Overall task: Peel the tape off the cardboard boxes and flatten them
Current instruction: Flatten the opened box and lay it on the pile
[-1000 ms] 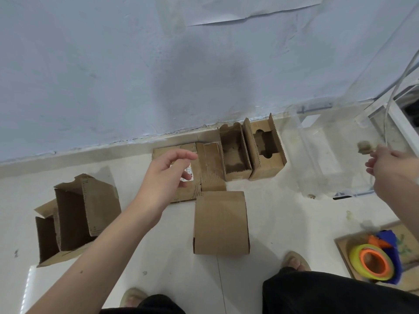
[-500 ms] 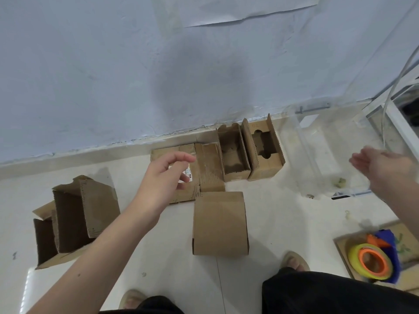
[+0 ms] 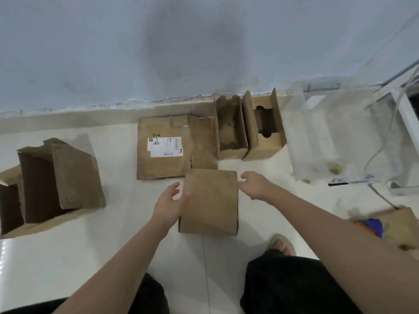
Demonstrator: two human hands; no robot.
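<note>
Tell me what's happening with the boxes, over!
Left hand open at closed brown cardboard box, thumb at its left edge. Right hand open at its far right corner. Box still unflattened. Nothing in the way, over.

**One head camera, looking down at the floor**

The only view comes from the camera on my head, facing forward and steeply down past my knees to the floor (image 3: 113,257), near enough to show the wall (image 3: 90,53) base ahead.
</note>
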